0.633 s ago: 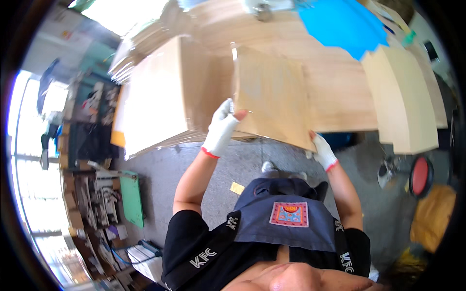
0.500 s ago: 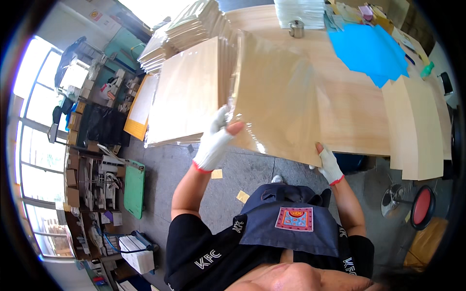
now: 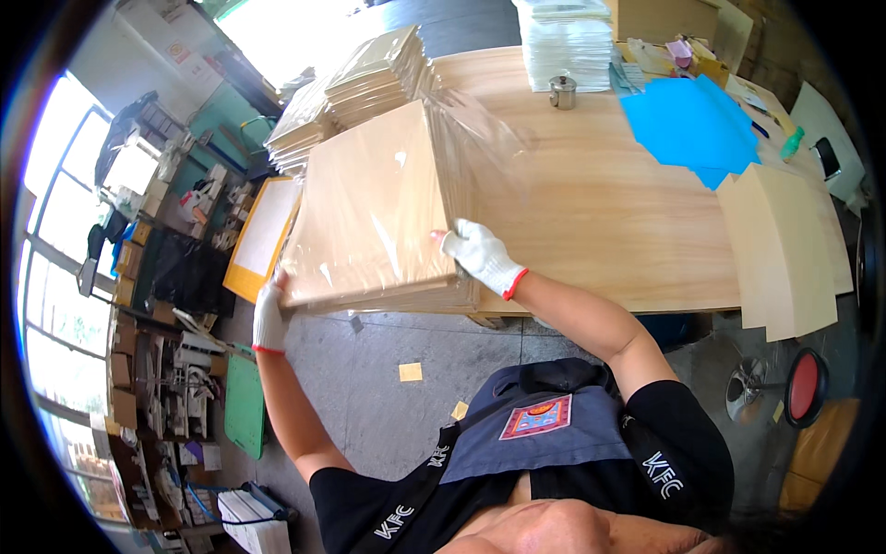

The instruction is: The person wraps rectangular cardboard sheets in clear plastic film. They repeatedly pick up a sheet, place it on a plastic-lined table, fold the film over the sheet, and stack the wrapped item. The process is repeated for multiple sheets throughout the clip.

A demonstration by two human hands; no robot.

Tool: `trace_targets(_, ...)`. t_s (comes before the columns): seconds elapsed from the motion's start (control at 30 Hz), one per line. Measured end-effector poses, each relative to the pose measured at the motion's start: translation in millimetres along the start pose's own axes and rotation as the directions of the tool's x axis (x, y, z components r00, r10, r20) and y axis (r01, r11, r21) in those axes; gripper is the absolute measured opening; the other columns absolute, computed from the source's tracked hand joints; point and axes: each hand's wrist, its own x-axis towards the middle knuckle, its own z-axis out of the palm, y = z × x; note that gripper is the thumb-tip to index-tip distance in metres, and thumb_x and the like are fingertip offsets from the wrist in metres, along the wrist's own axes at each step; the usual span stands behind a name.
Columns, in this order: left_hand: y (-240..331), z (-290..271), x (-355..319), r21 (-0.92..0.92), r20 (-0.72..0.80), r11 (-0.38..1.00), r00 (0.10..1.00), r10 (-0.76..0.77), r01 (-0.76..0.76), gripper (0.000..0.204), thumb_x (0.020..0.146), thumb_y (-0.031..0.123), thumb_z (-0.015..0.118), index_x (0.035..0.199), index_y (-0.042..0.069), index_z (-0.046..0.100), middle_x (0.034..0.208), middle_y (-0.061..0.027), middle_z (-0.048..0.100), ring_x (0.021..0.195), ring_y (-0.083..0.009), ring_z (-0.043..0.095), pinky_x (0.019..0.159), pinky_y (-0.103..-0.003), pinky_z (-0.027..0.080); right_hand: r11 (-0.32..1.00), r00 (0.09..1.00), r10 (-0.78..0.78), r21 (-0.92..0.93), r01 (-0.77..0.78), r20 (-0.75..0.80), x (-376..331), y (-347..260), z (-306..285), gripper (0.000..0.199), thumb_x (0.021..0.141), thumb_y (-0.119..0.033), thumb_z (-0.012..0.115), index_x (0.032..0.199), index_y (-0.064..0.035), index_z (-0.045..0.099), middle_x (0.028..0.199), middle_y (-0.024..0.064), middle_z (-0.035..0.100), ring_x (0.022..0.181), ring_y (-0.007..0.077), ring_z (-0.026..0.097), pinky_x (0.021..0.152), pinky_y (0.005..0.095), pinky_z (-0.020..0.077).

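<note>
Both hands wear white knit gloves with red cuffs and bare thumb tips. Near the front left corner of a stack at the table's left, my left hand (image 3: 269,316) grips the edge of a tan flat board in clear plastic film (image 3: 365,198). My right hand (image 3: 480,254) pinches the same board by its front right corner, thumb on top and fingers curled under the edge. The board lies tilted over the stack of similar wrapped boards (image 3: 452,294). Loose clear film (image 3: 484,134) flares off its far right side.
Behind stand more wrapped stacks (image 3: 374,78). On the wooden table (image 3: 591,212) are a pile of white sheets (image 3: 565,46), a metal cup (image 3: 562,92), blue sheets (image 3: 688,125) and folded tan card (image 3: 780,249). A red stool (image 3: 806,392) and a green cart (image 3: 244,406) stand nearby.
The wrapped board has moved left from the bare tabletop onto the stack. My left hand went left to the stack's corner, and my right hand swung left across to its right corner.
</note>
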Motion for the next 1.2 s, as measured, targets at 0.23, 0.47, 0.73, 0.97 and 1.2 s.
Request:
trace_targets(0.23, 18.6, 16.2, -19.4, 0.705, -0.102, 0.702, 0.994, -0.042, 0.102, 0.028, 0.089, 0.03, 0.063, 0.081, 0.006, 0.05, 0.057, 0.001, 0.046, 0.039, -0.0085, 0.045, 0.035, -0.023, 0.032, 0.969, 0.917, -0.185, -0.219, 0.111, -0.354, 9.5, 34.3, -36.2, 0.05, 0.081, -0.051, 0.063, 0.097, -0.004, 0.056, 0.088, 0.0124, 0.065, 0.078, 0.0249, 0.062, 0.068, 0.0373, 0.0468)
trace_targets(0.47, 18.6, 10.8, -19.8, 0.756, -0.121, 0.647, 0.993, -0.012, 0.1, 0.029, 0.086, 0.029, 0.067, 0.087, 0.004, 0.052, 0.059, -0.0017, 0.051, 0.04, -0.0094, 0.045, 0.036, -0.026, 0.034, 0.13, 0.706, 0.485, 0.756, -0.641, 0.515, 61.4, 122.7, -38.2, 0.075, 0.087, -0.06, 0.048, 0.135, -0.0033, 0.039, 0.134, 0.0135, 0.047, 0.126, 0.029, 0.042, 0.107, 0.0505, 0.0263)
trace_targets(0.73, 52.3, 110.3, -51.8, 0.987, 0.124, -0.158, 0.692, 0.711, -0.014, 0.065, 0.079, 0.014, 0.07, 0.138, 0.011, 0.041, 0.136, -0.0117, 0.049, 0.118, -0.0327, 0.052, 0.099, -0.042, 0.043, 0.661, 0.92, 0.369, 0.733, -0.159, -0.133, 177.7, 179.0, -19.6, 0.024, 0.082, -0.024, 0.058, 0.097, -0.0048, 0.06, 0.075, 0.0041, 0.06, 0.067, 0.0159, 0.055, 0.06, 0.0372, 0.0463)
trace_targets(0.97, -28.8, 269.0, -112.8, 0.547, 0.441, 0.1, 0.388, 0.81, -0.831, 0.062, 0.068, 0.007, 0.072, 0.126, 0.006, 0.05, 0.132, -0.0204, 0.05, 0.121, -0.0392, 0.05, 0.097, -0.046, 0.045, 0.976, 0.919, 0.218, 0.067, -0.207, -0.329, 50.7, 177.5, -213.3, 0.029, 0.082, -0.019, 0.055, 0.11, -0.0134, 0.053, 0.072, 0.0107, 0.06, 0.059, 0.0215, 0.058, 0.054, 0.0387, 0.0452)
trace_targets(1.2, -76.2, 467.3, -85.1, 0.374, 0.732, 0.34, 0.5, 0.464, -0.863, 0.06, 0.072, 0.02, 0.073, 0.127, 0.007, 0.053, 0.14, -0.0162, 0.042, 0.132, -0.0377, 0.035, 0.107, -0.045, 0.032, 0.842, 0.886, 0.305, -0.335, -0.422, -0.349, -70.0, 202.9, -313.4, 0.049, 0.079, -0.023, 0.054, 0.128, -0.0166, 0.052, 0.068, 0.0096, 0.063, 0.059, 0.0235, 0.06, 0.059, 0.0381, 0.0464)
